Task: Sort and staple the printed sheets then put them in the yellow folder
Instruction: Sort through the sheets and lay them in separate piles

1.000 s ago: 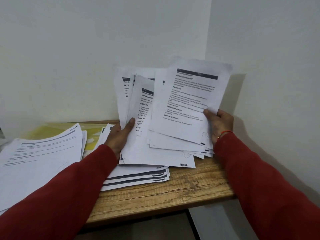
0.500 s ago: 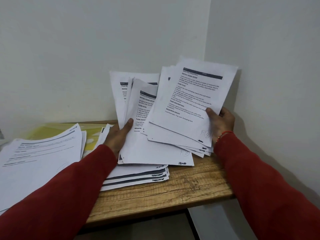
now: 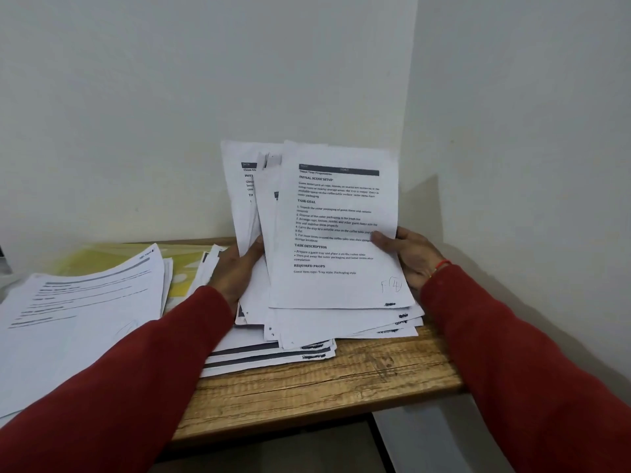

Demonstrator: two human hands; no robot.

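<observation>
Printed sheets (image 3: 338, 230) are held fanned and nearly upright over the wooden desk (image 3: 341, 380), their lower edges resting on further sheets spread flat beneath them. The front sheet is gripped at its right edge by the right hand (image 3: 411, 256), whose thumb is pressed onto the printed face while the other fingers are hidden behind the paper. The left hand (image 3: 239, 268) is closed on the left side of the fan, the thumb laid against the front of a rear sheet and the remaining fingers concealed behind it. Headings in bold type and a dark bar across the top are seen on the front sheet, and a handwritten mark is visible near its lower right corner. A second stack of papers (image 3: 82, 308) lies on the left part of the desk, overhanging its near edge. The yellow folder (image 3: 184, 271) is lying flat at the back of the desk, between that stack and the left hand, mostly covered by paper. Red sleeves (image 3: 532, 363) cover both forearms, and a red thread is worn at the right wrist.
</observation>
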